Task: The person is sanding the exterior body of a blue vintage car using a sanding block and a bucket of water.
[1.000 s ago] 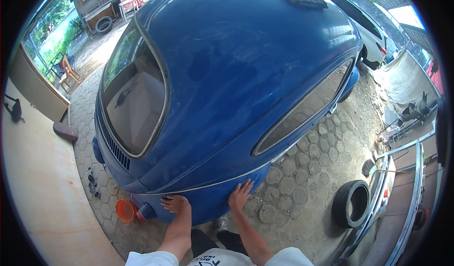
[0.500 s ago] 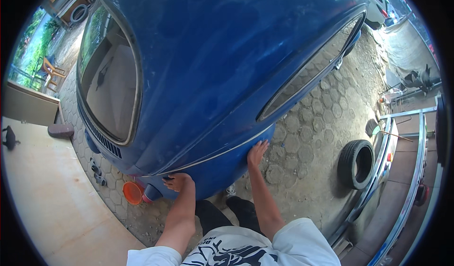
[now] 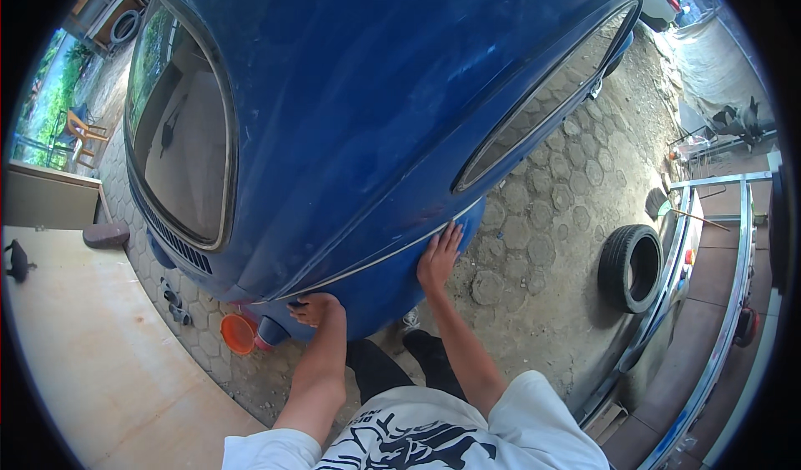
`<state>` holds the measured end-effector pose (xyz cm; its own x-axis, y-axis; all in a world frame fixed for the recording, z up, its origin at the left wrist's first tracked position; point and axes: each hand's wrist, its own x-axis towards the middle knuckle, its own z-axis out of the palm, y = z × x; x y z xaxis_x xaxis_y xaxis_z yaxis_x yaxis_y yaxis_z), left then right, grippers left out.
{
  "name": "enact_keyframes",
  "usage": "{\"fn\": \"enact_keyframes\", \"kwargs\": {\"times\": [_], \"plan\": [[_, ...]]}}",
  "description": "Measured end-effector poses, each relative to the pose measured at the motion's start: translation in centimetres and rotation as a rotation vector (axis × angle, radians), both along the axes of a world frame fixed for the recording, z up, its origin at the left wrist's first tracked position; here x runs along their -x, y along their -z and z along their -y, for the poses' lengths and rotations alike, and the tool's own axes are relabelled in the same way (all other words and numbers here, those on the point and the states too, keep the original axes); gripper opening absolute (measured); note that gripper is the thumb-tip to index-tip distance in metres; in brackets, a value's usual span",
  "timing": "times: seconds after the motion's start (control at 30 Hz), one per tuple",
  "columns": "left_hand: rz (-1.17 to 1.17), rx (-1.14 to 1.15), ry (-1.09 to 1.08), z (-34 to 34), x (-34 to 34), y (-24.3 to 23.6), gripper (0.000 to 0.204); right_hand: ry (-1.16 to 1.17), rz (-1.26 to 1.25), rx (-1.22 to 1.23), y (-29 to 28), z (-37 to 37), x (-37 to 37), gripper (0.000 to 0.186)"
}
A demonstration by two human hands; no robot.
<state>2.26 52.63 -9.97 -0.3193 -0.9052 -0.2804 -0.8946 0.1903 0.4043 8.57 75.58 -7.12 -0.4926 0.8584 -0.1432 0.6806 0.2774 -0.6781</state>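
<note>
A rounded blue car [image 3: 350,136] fills the middle, its rear side window and back window showing. My right hand [image 3: 440,260] lies on its blue rear fender [image 3: 375,282], just below the pale trim strip. Its fingers are stretched out and it holds nothing. Farther left, at the fender's rear end, my left hand [image 3: 317,309] rests against the bodywork with bent fingers. A small dark bit shows at its fingertips; I cannot tell what it is. The palm side of that hand is hidden.
An orange bucket [image 3: 239,335] stands beside the car's tail, near a pale board [image 3: 92,328]. To the right, a loose tyre [image 3: 630,268] stands by a metal frame [image 3: 734,303]. A broom [image 3: 659,202] lies behind it. Hexagonal pavers [image 3: 542,219] cover the ground.
My right hand has slid back and left along the fender, up to the trim strip. My left hand stays in nearly the same place. The whole view has shifted slightly.
</note>
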Motion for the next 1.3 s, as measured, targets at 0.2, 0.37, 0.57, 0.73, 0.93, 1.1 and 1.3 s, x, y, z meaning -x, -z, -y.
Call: {"fn": "enact_keyframes", "kwargs": {"times": [0.2,0.37,0.57,0.73,0.93,1.1,1.3], "plan": [[-0.009,-0.021,0.010,-1.6,-0.2,-1.2,0.051,0.251,-0.049,0.184,1.8,-6.1,-0.1,0.059],[-0.029,-0.009,0.011,-0.6,0.2,-1.2,0.051,-0.017,-0.027,0.015,-0.3,-1.0,-0.9,0.059],[-0.019,-0.020,0.027,-1.0,-0.1,-1.1,0.051,0.224,-0.021,0.173,-1.1,-2.5,0.3,0.058],[-0.033,-0.020,0.016,-0.4,-0.3,-1.1,0.052,-0.118,0.085,-0.092,-2.2,4.1,-1.2,0.058],[-0.037,-0.013,0.023,-1.1,-0.2,-1.2,0.051,0.130,0.054,-0.013,-2.7,0.7,2.0,0.056],[-0.056,0.012,0.010,-0.6,-0.3,-0.8,0.052,-0.252,0.110,-0.162,-2.0,6.0,-3.0,0.057],[-0.049,0.006,0.000,-1.7,0.1,-1.6,0.051,0.211,0.052,0.026,-2.2,-1.0,2.0,0.058]]}}
